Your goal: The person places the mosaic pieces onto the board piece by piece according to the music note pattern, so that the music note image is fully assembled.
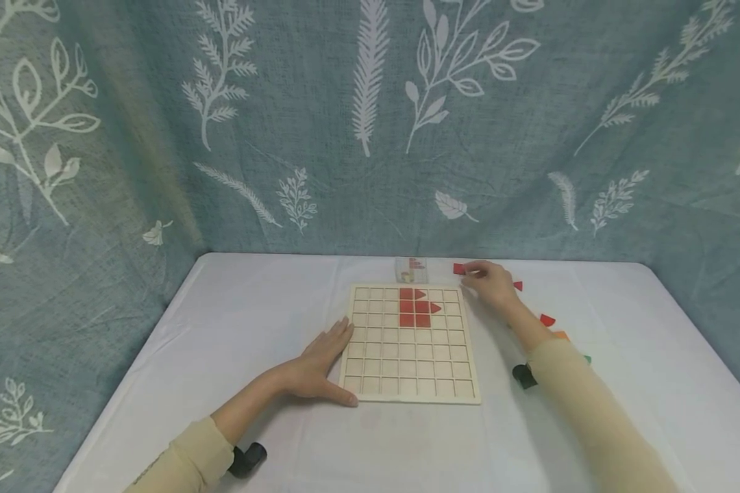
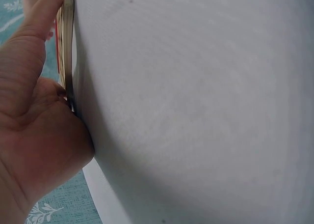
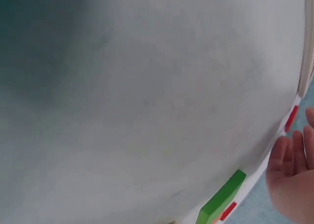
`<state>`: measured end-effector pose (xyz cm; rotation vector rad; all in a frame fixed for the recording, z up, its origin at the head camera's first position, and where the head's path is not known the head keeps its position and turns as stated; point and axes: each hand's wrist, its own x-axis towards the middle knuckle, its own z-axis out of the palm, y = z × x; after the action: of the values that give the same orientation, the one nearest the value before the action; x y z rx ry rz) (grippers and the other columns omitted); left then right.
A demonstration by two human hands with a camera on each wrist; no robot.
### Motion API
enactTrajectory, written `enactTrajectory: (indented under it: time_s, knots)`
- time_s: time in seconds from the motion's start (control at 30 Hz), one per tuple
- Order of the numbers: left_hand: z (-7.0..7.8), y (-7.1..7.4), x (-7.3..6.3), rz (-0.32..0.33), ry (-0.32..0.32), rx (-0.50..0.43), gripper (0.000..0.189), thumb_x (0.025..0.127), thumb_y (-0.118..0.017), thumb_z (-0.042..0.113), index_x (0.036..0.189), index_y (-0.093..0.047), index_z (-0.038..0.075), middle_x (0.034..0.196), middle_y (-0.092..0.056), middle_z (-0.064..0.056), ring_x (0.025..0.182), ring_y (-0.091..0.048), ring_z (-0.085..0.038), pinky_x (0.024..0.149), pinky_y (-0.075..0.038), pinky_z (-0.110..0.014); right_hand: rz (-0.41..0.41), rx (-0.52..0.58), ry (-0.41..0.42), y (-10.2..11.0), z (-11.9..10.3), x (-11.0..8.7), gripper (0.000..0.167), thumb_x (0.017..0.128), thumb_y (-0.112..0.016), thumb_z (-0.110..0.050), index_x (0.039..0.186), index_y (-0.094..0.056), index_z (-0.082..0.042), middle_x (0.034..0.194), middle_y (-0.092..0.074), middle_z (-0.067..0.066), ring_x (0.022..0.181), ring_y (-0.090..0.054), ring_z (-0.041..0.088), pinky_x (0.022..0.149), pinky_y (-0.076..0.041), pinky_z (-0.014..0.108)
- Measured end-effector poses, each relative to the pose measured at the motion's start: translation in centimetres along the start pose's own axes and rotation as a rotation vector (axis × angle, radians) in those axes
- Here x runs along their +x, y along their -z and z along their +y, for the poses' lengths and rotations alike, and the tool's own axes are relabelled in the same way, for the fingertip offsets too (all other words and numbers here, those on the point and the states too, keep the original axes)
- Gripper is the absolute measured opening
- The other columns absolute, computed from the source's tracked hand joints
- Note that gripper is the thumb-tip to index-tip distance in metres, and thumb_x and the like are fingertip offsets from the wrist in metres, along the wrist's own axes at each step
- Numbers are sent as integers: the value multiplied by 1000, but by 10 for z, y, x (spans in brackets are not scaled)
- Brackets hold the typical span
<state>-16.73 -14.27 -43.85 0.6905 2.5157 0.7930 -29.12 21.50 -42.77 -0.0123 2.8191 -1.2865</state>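
A square wooden grid board (image 1: 372,350) lies on the table. Several red squares (image 1: 407,307) and red pointed pieces (image 1: 435,308) sit in its upper middle cells. My left hand (image 1: 321,363) rests with spread fingers along the board's left edge, its thumb at the near left corner. Beyond the board's far right corner, my right hand (image 1: 490,282) reaches over the table, thumb and forefinger apart. A loose red piece (image 1: 459,269) lies at its fingertips; whether they touch it is hard to tell. In the right wrist view, a red piece (image 3: 291,119) shows beside the fingers.
Behind the board stands a small card (image 1: 411,270) picturing red shapes. Loose red (image 1: 547,320), orange (image 1: 562,335) and green (image 3: 222,198) pieces lie to the right, partly hidden by my right arm. A patterned curtain (image 1: 321,137) hangs behind the white table (image 1: 265,301).
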Motion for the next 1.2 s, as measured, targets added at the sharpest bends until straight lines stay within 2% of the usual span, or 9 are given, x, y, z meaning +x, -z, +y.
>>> enactTrajectory:
  time_s: [0.2, 0.4, 0.7, 0.8, 1.03, 1.2]
  knots:
    - [1, 1, -1, -4, 15, -4, 128, 70, -81, 56, 155, -4, -1, 162, 4, -16, 149, 5, -29, 120, 2, -45, -15, -73, 16, -1, 1, 14, 40, 95, -62, -14, 132, -58, -1, 130, -56, 23, 121, -51, 37, 100, -45, 49]
    - [4, 1, -2, -9, 16, -2, 127, 70, -81, 55, 155, -4, 0, 162, 4, -15, 149, 5, -28, 120, 1, -44, -20, -119, 39, -3, -1, 19, 38, 95, -61, -11, 131, -57, 2, 131, -56, 23, 122, -50, 37, 102, -43, 49]
    - [3, 2, -2, -8, 7, 2, 127, 71, -81, 55, 155, -4, -1, 162, 4, -17, 149, 5, -28, 120, 1, -45, 12, -154, 48, -6, -2, 22, 32, 94, -64, -12, 121, -62, 3, 121, -61, 23, 113, -55, 38, 96, -47, 48]
    - [2, 1, -1, -10, 3, 1, 127, 71, -81, 56, 155, -4, -1, 162, 4, -16, 149, 5, -28, 120, 1, -45, 16, -161, 56, -4, -1, 19, 32, 93, -66, -16, 118, -64, 3, 117, -63, 22, 108, -57, 37, 92, -48, 48]
    - [0, 1, 0, -11, 12, -1, 127, 71, -81, 56, 155, -4, 0, 162, 5, -16, 149, 5, -28, 120, 1, -45, -14, -66, 25, -2, -2, 5, 36, 89, -73, -29, 116, -68, -5, 111, -65, 15, 101, -57, 29, 85, -48, 41]
    - [-2, 0, 1, -8, 13, 0, 128, 71, -81, 57, 156, -3, 1, 162, 5, -16, 149, 5, -28, 120, 1, -46, -50, -40, 58, -3, -6, -11, 34, 88, -74, -30, 114, -70, -7, 109, -68, 12, 98, -57, 26, 81, -47, 36]
